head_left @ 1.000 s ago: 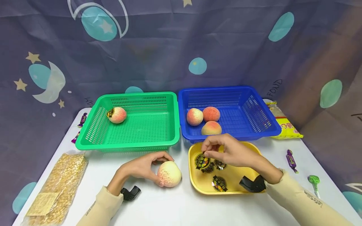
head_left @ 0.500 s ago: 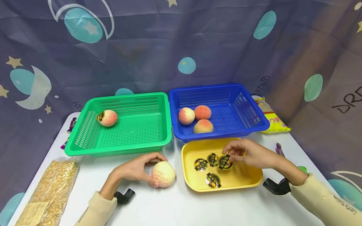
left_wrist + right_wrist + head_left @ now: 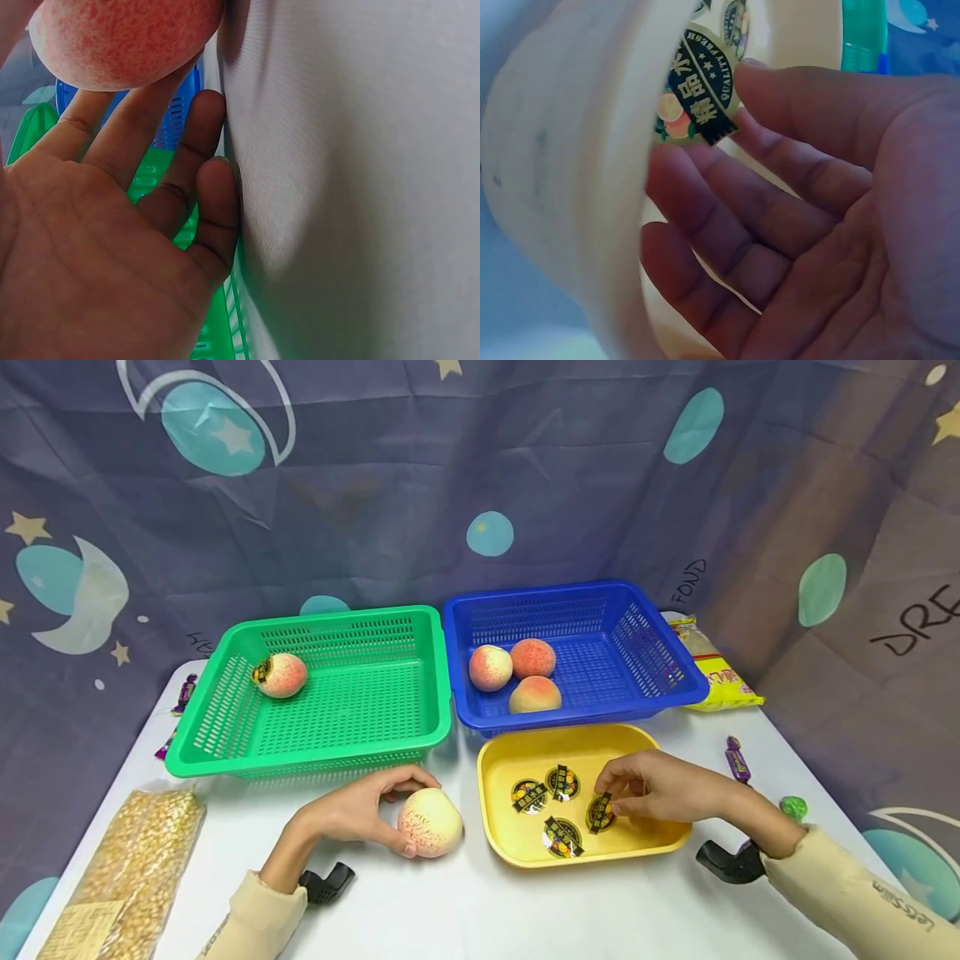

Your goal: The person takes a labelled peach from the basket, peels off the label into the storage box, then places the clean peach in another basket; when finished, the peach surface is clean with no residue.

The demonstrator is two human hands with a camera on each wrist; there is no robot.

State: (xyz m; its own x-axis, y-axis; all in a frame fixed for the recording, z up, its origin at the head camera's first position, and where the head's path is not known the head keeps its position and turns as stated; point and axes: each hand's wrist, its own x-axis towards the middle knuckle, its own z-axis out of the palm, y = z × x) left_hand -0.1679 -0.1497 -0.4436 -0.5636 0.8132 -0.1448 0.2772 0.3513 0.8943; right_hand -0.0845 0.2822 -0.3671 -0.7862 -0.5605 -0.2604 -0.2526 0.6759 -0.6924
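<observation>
In the head view, my left hand (image 3: 360, 814) holds a pale peach (image 3: 431, 824) on the white table, thumb in front and fingers behind. The left wrist view shows this peach's reddish side (image 3: 127, 37) at the fingertips. My right hand (image 3: 663, 785) is over the right part of a yellow tray (image 3: 525, 747). Between thumb and fingers it pinches a round black-and-gold fruit sticker (image 3: 697, 94) at its edge. Beside it in the tray lie a left sticker (image 3: 529, 797), a back sticker (image 3: 563, 783) and a front sticker (image 3: 563, 837).
A green basket (image 3: 360, 764) holds one stickered peach (image 3: 283, 676). Next to it, a blue basket (image 3: 600, 664) contains three peaches. A bag of corn kernels (image 3: 127, 860) lies left. A yellow snack bag (image 3: 716, 672), a purple candy (image 3: 737, 758) and a green lollipop (image 3: 793, 808) lie right.
My right hand has moved rightward and lower over the tray, carrying the sticker away from the others. The left hand keeps its hold on the peach. The head view has turned slightly right.
</observation>
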